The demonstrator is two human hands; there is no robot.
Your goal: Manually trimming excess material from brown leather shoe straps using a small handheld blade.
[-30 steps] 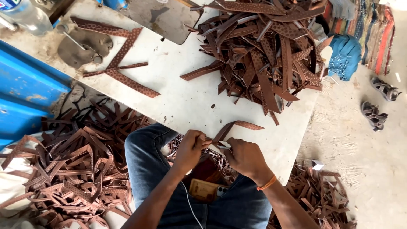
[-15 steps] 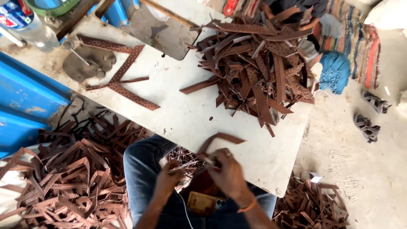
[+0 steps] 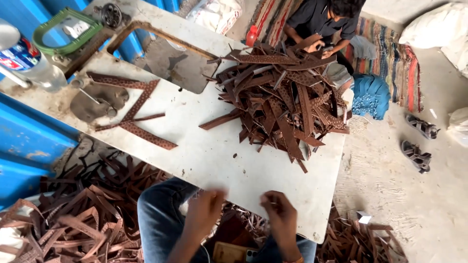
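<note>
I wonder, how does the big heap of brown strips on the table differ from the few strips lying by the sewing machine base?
The heap is many strips piled and crossing at the table's far right; the few strips lie flat and spread out at its left. The heap rises in layers; the few are a single layer, overlapping only where they cross. Both are brown, patterned and long.

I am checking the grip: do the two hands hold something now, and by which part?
It cannot be told. The left hand and right hand are blurred at the white table's near edge; no strap shows in them.
</note>
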